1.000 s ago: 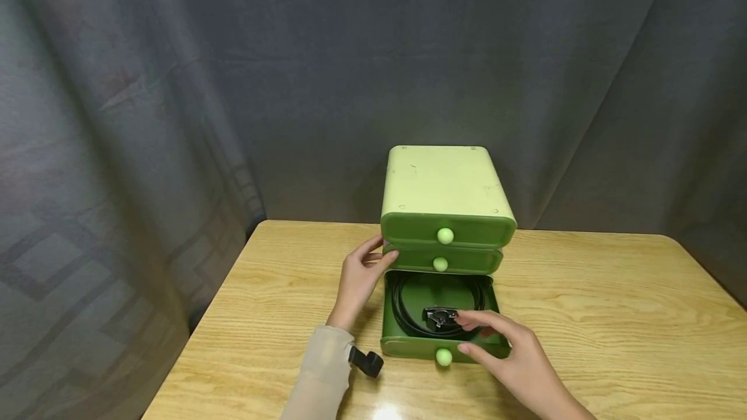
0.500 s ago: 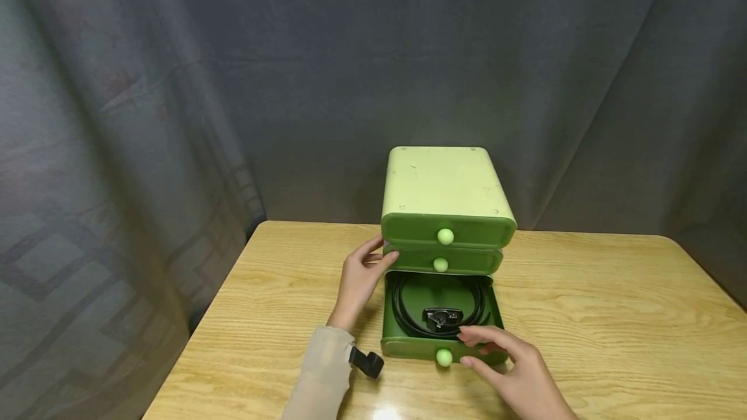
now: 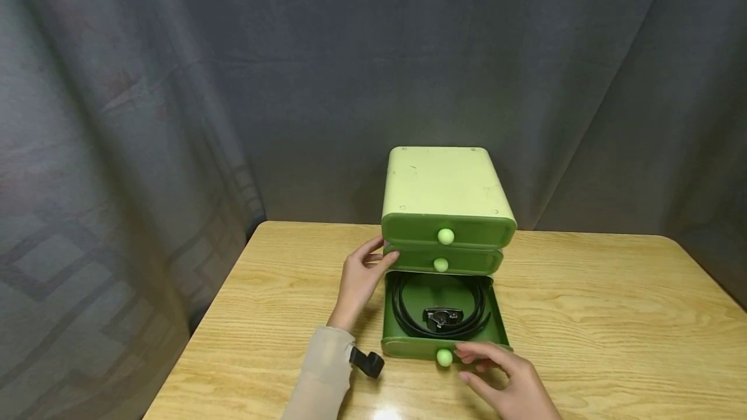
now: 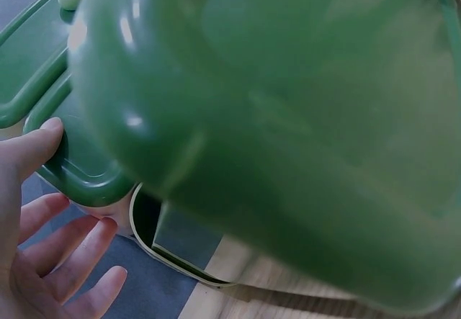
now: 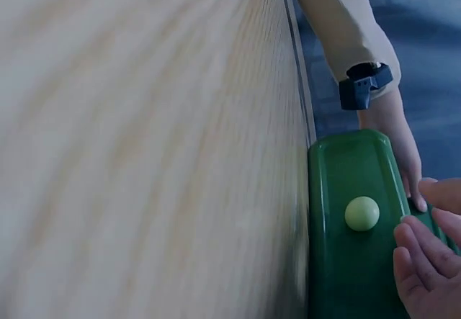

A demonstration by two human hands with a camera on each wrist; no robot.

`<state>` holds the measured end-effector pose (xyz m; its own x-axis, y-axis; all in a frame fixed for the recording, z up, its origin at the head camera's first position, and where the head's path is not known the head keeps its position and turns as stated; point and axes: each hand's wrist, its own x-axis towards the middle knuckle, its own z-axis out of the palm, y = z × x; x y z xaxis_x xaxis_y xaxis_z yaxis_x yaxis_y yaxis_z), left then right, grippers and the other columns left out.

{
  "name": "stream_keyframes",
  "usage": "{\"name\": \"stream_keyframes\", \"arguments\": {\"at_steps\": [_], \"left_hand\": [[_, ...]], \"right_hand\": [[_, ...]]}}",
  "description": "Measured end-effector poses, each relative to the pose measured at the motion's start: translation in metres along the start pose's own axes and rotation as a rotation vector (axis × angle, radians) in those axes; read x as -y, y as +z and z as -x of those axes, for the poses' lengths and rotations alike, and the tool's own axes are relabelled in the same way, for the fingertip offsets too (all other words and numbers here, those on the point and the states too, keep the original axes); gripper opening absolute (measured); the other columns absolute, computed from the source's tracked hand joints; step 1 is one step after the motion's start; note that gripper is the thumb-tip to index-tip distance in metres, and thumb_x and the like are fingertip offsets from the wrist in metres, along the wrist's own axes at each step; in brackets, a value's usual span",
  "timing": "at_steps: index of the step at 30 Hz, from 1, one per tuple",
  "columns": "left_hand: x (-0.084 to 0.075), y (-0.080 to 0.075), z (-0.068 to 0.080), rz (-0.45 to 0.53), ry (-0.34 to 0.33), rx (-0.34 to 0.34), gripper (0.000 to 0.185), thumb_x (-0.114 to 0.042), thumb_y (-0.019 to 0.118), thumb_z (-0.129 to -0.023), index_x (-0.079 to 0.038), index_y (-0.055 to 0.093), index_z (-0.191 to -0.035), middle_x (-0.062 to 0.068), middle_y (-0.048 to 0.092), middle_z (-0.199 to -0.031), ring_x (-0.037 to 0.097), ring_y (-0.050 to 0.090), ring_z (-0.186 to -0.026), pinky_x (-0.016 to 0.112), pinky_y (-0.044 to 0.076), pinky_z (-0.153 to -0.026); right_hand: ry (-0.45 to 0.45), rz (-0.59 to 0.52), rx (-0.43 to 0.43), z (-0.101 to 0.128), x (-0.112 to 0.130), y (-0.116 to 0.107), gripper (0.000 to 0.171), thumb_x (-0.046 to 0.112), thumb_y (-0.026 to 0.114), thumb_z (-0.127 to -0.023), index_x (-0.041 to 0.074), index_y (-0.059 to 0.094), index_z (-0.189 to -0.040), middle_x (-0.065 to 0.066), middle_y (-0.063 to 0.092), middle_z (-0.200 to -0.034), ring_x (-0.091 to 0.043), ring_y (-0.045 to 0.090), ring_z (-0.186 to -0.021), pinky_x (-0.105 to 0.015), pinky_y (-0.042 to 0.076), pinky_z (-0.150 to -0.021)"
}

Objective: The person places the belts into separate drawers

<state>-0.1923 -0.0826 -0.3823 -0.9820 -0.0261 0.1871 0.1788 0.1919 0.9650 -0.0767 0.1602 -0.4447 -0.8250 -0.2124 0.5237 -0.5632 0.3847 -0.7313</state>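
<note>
A light green cabinet with dark green drawers stands on the table. Its bottom drawer is pulled out, and inside lies a coiled black belt with its buckle toward the front. My left hand rests against the cabinet's left side, its thumb pressing the edge of the middle drawer. Just right of the bottom drawer's round knob, my right hand hovers at the drawer front with loosely bent fingers, holding nothing. In the right wrist view that knob shows apart from the fingertips.
The wooden table extends to both sides of the cabinet. A dark grey curtain hangs behind it and along the left. A black wrist mount sticks out from my left sleeve.
My right hand has drawn back from beside the belt buckle, over the drawer's front edge, to near the bottom knob. The belt's end now shows. My left hand stays in place.
</note>
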Motion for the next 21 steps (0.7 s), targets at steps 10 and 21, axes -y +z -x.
{"name": "stream_keyframes", "arguments": {"at_steps": [10, 21], "left_hand": [[0.038, 0.007, -0.018, 0.022, -0.001, -0.021, 0.051, -0.021, 0.074, -0.092, -0.006, 0.058, -0.138, 0.013, 0.061, -0.132, 0.03, 0.063, -0.106, 0.042, 0.056, -0.085], [0.043, 0.006, -0.018, 0.031, 0.014, -0.022, 0.053, -0.032, 0.076, -0.089, -0.011, 0.061, -0.136, 0.009, 0.063, -0.13, 0.025, 0.064, -0.104, 0.036, 0.057, -0.083]], "right_hand": [[0.06, 0.029, 0.019, 0.002, 0.0, 0.001, 0.041, -0.005, 0.084, -0.072, 0.005, 0.073, -0.109, 0.0, 0.072, -0.092, -0.008, 0.066, -0.081, -0.024, 0.056, -0.067], [0.249, -0.018, 0.266, -0.005, 0.003, -0.005, 0.032, 0.009, 0.076, -0.087, 0.0, 0.069, -0.117, -0.005, 0.071, -0.096, -0.002, 0.063, -0.082, -0.025, 0.056, -0.068]]}}
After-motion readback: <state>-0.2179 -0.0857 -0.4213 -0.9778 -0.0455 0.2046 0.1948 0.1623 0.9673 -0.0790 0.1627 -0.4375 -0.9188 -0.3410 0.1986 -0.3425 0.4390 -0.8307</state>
